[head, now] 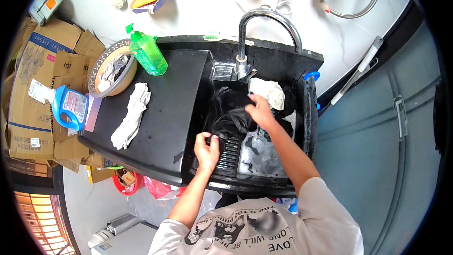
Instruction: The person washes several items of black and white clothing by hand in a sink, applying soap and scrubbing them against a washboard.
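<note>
A wet black garment (231, 122) lies bunched over the ribbed washboard (228, 154) of the black sink (308, 124). At the washboard's upper left, my left hand (207, 152) grips the garment's near edge between thumb and fingers. My right hand (262, 113), slightly blurred, is at the garment's right end with thumb and forefinger apart. Dark cloth shows behind those fingers, so its hold is unclear. A white cloth (267, 92) rests just beyond my right hand. Sudsy water (260, 157) fills the basin beneath my right forearm.
A chrome faucet (242, 42) arches over the basin. On the black counter (166, 113) lie a twisted white cloth (131, 117), a green pump bottle (148, 53), a basin of laundry (93, 67) and a blue detergent bottle (70, 108). Cardboard boxes (35, 113) stand left; a grey door (371, 156) is right.
</note>
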### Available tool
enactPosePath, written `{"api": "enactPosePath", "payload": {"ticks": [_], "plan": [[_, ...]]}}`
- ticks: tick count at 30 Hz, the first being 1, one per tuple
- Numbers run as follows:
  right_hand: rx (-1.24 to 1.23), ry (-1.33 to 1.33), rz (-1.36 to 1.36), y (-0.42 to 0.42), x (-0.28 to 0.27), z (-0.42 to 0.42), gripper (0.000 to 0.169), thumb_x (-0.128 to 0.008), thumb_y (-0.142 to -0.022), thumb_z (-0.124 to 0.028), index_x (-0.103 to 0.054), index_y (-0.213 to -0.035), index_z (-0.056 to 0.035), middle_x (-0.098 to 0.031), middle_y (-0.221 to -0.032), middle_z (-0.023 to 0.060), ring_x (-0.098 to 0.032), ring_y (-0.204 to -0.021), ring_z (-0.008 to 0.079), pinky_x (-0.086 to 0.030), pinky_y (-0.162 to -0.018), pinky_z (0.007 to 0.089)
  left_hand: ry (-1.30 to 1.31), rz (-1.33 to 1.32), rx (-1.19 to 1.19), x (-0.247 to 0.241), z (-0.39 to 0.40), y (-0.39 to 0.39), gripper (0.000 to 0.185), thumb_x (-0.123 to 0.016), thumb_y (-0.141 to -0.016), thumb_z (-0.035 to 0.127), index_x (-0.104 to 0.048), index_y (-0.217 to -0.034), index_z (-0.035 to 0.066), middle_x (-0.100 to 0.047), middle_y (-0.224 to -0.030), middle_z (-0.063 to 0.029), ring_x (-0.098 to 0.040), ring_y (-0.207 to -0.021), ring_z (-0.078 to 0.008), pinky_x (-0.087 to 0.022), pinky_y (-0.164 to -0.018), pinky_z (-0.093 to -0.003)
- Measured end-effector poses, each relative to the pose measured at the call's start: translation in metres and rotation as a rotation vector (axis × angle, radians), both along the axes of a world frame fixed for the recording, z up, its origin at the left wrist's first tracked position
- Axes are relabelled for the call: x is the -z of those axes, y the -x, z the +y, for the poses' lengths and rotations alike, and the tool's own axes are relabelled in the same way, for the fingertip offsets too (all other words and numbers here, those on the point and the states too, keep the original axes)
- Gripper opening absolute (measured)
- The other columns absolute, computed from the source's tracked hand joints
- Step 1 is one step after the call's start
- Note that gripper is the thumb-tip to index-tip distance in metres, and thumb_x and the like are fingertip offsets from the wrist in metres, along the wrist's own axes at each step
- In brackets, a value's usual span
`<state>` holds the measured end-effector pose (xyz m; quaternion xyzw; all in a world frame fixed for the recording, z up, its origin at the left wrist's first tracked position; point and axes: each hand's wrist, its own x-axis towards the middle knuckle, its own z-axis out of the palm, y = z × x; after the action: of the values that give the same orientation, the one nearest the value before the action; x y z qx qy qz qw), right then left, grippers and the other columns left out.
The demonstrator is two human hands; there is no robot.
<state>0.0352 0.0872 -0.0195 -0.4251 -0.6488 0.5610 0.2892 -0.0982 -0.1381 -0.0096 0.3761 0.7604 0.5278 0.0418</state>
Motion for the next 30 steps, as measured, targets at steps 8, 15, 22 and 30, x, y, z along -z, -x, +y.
{"api": "enactPosePath", "payload": {"ticks": [8,15,22,30], "plan": [[-0.252,-0.371,-0.396,0.067,-0.061,0.019,0.076,-0.073,-0.081,-0.053,-0.058,-0.134,0.0003,-0.063,-0.123,0.0269,-0.064,-0.112,0.0378,-0.052,-0.095,0.0434,0.337,-0.07,-0.208,-0.023,-0.044,-0.003,0.026,-0.055,-0.097,0.017,-0.058,-0.107,-0.006,-0.065,-0.095,-0.0262,-0.063,-0.088,-0.0417,-0.05,-0.084,-0.0468],[-0.101,0.051,-0.676,0.132,-0.023,0.016,0.107,-0.072,-0.074,-0.069,-0.043,-0.141,0.0094,-0.052,-0.141,0.0306,-0.053,-0.133,0.0376,-0.045,-0.107,0.0414,0.505,0.1,0.038,-0.062,-0.036,-0.019,0.064,-0.067,-0.085,0.032,-0.051,-0.137,-0.002,-0.043,-0.143,-0.0368,-0.041,-0.136,-0.0506,-0.034,-0.114,-0.0528],[-0.24,-0.638,-0.496,0.101,-0.065,-0.029,0.029,-0.067,-0.079,-0.021,-0.073,-0.107,-0.0155,-0.067,-0.103,0.0152,-0.065,-0.1,0.0352,-0.05,-0.087,0.0504,0.447,0.317,0.139,0.001,-0.012,-0.005,0.048,-0.083,-0.063,0.019,-0.056,-0.099,0.001,-0.055,-0.115,-0.028,-0.052,-0.11,-0.044,-0.042,-0.093,-0.0525],[-0.31,-0.707,-0.364,0.055,-0.037,-0.131,0.04,-0.071,-0.076,-0.044,-0.069,-0.07,-0.0048,-0.057,-0.075,0.0141,-0.063,-0.065,0.0342,-0.051,-0.058,0.0467,0.383,0.167,0.246,0.008,-0.002,0.012,0.04,-0.079,-0.066,0.016,-0.065,-0.099,0.002,-0.064,-0.108,-0.0198,-0.056,-0.107,-0.0388,-0.043,-0.094,-0.0488]]}}
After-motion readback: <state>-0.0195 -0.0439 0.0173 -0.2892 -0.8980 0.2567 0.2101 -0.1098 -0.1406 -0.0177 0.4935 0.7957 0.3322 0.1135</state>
